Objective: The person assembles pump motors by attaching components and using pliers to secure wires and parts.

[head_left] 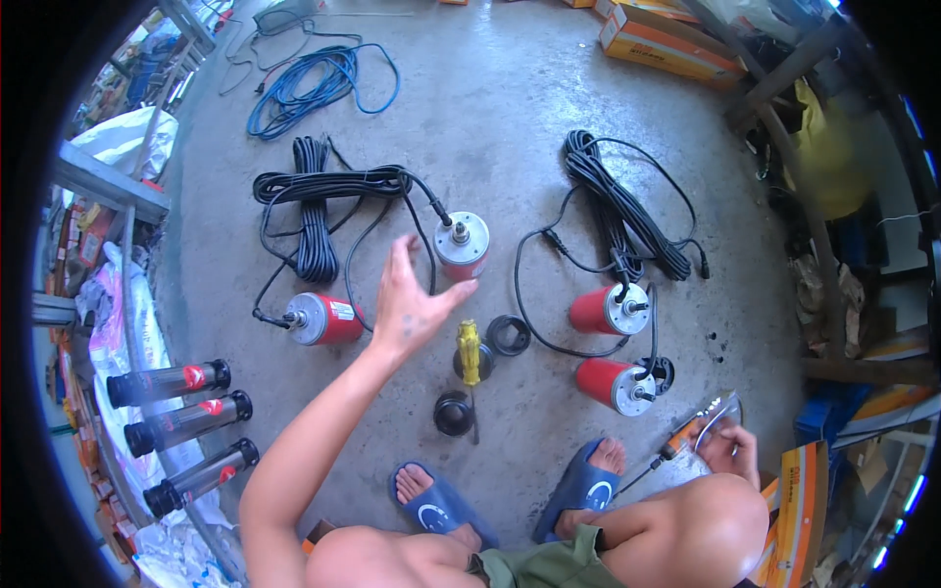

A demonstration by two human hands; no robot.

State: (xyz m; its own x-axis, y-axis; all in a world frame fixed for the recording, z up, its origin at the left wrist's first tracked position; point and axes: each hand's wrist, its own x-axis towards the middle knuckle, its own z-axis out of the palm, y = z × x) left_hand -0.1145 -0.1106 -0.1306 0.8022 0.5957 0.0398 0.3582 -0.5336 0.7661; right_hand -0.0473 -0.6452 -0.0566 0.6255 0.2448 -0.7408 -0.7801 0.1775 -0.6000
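My left hand [410,306] is open, thumb and fingers spread beside an upright red cylindrical motor [465,263] with a silver top and a short shaft. Whether the fingers touch it is hard to tell. At the lower right, next to my knee, my right hand [735,453] is closed around an orange tool [676,444] with a silver curved part and a black lead. Another red motor [338,320] lies on the left, and two more, the upper [593,310] and the lower [608,382], lie on the right. Between them stands a yellow-handled screwdriver [469,355].
Bundled black cables [319,186] lie at the left, with another bundle [618,211] at the right. A black ring [508,335] and a black cap [454,413] rest near my slippers. Several clear tubes [186,433] line the left. A blue cable [304,93] and orange boxes [671,44] lie farther off.
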